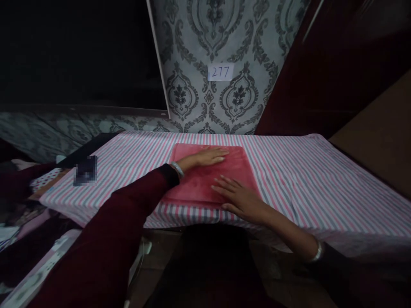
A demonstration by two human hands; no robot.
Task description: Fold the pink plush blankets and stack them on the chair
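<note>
A red, soft-looking folded cloth (195, 184) lies flat, roughly square, on a table covered by a striped tablecloth (298, 179). My left hand (208, 157) rests palm down across the upper part of the red cloth, fingers stretched to the right. Lower down, near the cloth's front right corner, my right hand (239, 199) lies with its fingers spread and pointing left. Neither hand grips anything. The surface under both palms is hidden.
On the table's left side sits a dark, pixelated object (85, 170). A large dark television (80, 55) is at the back left. A paper marked 277 (221, 72) is on the patterned wall. Dark red furniture (321, 77) rises at the back right.
</note>
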